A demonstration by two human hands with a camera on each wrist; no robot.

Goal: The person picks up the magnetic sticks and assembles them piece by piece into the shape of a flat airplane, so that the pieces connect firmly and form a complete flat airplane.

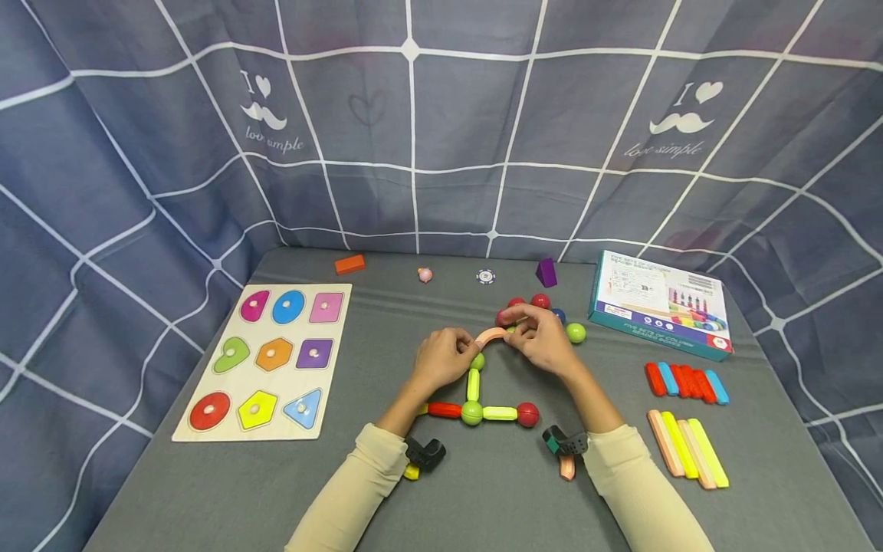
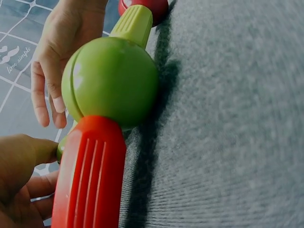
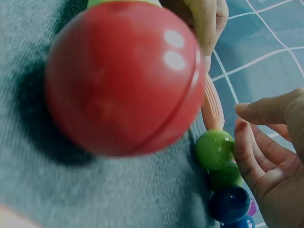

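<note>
My left hand [image 1: 444, 356] pinches one end of a curved peach stick [image 1: 491, 335], right by a small green ball [image 1: 477, 360]. That ball tops a lime stick [image 1: 473, 385] rising from a bigger-looking green ball [image 2: 111, 80]. A red stick [image 2: 90, 175] and another lime stick [image 1: 500, 413] join the same ball, the latter ending in a red ball [image 3: 126, 78]. Beside the curved stick's far end, my right hand [image 1: 541, 337] has loosely bent fingers with nothing between thumb and forefinger. In the right wrist view a green ball [image 3: 214, 149] meets that end, close to the fingers.
Behind the right hand lie loose balls, including a red ball [image 1: 540, 300] and a green ball [image 1: 576, 333]. A shape puzzle board [image 1: 331, 307] is at left; at right are a box [image 1: 655, 337], short sticks [image 1: 683, 382] and long sticks [image 1: 679, 445]. A peach piece [image 1: 567, 468] lies under the right wrist.
</note>
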